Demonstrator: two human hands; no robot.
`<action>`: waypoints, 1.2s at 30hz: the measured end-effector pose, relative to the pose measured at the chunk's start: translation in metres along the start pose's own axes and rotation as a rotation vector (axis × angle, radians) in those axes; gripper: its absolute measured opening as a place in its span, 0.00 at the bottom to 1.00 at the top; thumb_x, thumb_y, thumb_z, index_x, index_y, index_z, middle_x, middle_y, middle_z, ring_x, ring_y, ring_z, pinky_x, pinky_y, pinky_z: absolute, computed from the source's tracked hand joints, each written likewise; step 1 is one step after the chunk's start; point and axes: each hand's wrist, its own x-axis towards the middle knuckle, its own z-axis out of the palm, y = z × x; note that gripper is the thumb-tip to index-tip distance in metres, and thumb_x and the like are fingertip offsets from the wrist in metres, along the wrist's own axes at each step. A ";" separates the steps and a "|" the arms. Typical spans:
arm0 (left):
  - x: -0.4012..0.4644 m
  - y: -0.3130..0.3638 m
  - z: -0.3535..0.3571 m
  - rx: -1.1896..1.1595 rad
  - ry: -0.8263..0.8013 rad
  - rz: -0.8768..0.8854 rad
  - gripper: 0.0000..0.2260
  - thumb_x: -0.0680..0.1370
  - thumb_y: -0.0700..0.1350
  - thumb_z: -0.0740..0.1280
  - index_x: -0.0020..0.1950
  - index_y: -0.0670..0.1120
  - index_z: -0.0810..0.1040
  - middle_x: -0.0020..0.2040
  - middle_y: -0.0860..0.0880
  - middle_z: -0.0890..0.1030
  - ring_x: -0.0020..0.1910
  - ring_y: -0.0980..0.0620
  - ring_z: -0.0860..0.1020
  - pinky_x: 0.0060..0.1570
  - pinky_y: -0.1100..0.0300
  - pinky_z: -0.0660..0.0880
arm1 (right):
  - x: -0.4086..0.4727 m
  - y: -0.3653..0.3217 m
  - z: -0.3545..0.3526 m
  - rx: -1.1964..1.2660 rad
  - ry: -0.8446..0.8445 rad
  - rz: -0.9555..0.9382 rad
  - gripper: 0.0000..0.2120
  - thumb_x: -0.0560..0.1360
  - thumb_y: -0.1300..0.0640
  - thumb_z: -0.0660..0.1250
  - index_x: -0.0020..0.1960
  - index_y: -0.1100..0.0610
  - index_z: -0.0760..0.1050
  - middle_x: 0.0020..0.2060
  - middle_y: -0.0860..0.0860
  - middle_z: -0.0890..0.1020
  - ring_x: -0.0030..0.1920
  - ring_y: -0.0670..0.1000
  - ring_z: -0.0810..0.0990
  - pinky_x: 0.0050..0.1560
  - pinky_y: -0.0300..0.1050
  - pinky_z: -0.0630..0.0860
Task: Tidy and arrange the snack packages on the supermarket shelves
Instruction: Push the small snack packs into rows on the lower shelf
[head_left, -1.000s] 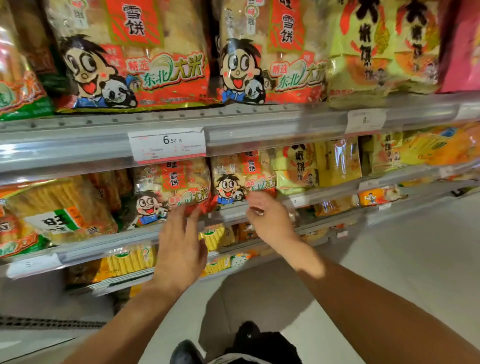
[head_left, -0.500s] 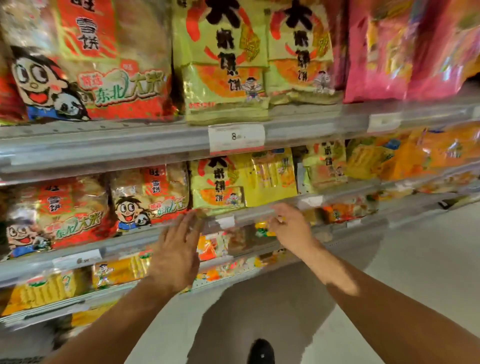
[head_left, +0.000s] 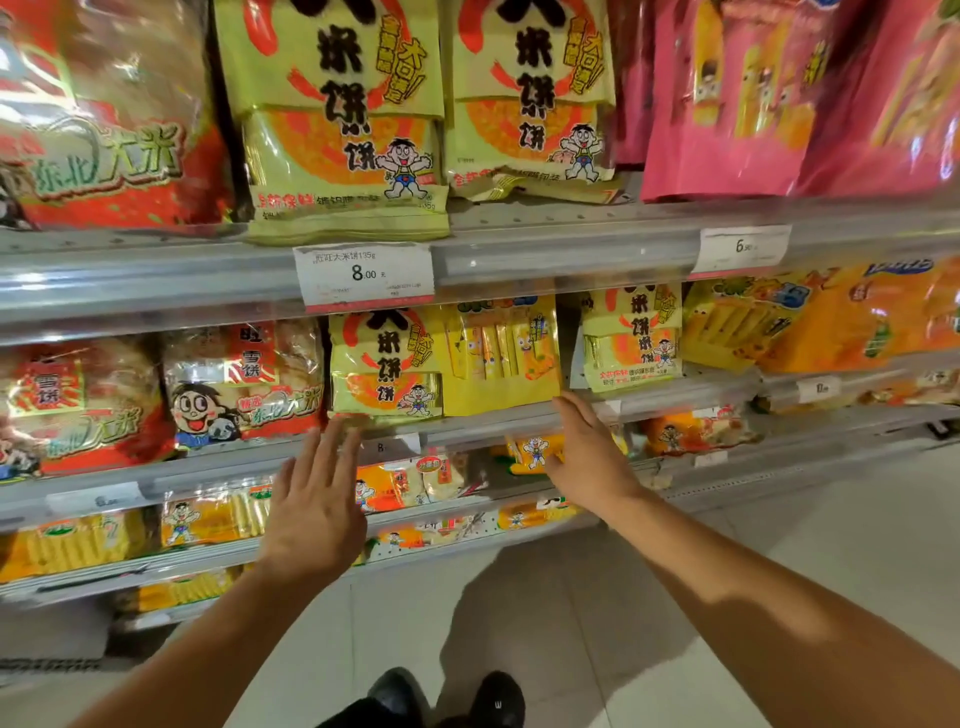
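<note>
On the second shelf stand a yellow-green rice cracker bag (head_left: 387, 364), a yellow stick-snack bag (head_left: 501, 353) beside it and another yellow-green bag (head_left: 631, 338) further right. My left hand (head_left: 317, 499) is raised flat with straight fingers just below the first yellow-green bag, holding nothing. My right hand (head_left: 589, 454) reaches toward the shelf rail (head_left: 483, 421) under the yellow stick-snack bag, fingers extended, empty. Red-and-white cartoon rice cracker bags (head_left: 244, 384) fill the left of that shelf.
The top shelf holds large yellow-green bags (head_left: 337, 114), red bags (head_left: 104, 130) and pink bags (head_left: 727, 98). A price tag reading 8.00 (head_left: 363, 275) hangs on its rail. Lower shelves carry orange and yellow packs (head_left: 410, 483). Tiled floor (head_left: 779, 545) lies to the right; my shoes (head_left: 493, 699) show below.
The view and both hands have shifted right along the shelf, from the red cartoon bags to the yellow-green and yellow bags. Both hands stay empty.
</note>
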 end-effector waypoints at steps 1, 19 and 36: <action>0.002 0.007 -0.001 0.003 -0.009 0.030 0.34 0.80 0.48 0.57 0.79 0.47 0.40 0.77 0.47 0.33 0.75 0.47 0.32 0.73 0.47 0.39 | -0.002 0.000 0.000 -0.015 -0.014 0.003 0.36 0.75 0.58 0.68 0.78 0.56 0.53 0.77 0.44 0.48 0.64 0.50 0.73 0.58 0.36 0.69; 0.081 0.138 -0.027 -0.672 0.217 -0.273 0.38 0.75 0.56 0.70 0.77 0.42 0.56 0.71 0.42 0.65 0.70 0.44 0.62 0.67 0.49 0.63 | 0.036 0.056 -0.062 0.440 0.180 0.001 0.19 0.76 0.61 0.68 0.66 0.54 0.74 0.61 0.49 0.78 0.61 0.49 0.77 0.59 0.41 0.71; 0.121 0.205 -0.014 -0.522 0.385 -0.683 0.24 0.69 0.54 0.75 0.54 0.39 0.72 0.49 0.41 0.77 0.51 0.38 0.75 0.50 0.48 0.74 | 0.106 0.141 -0.104 0.265 0.194 0.223 0.39 0.70 0.38 0.71 0.71 0.60 0.63 0.64 0.58 0.76 0.63 0.61 0.75 0.54 0.51 0.75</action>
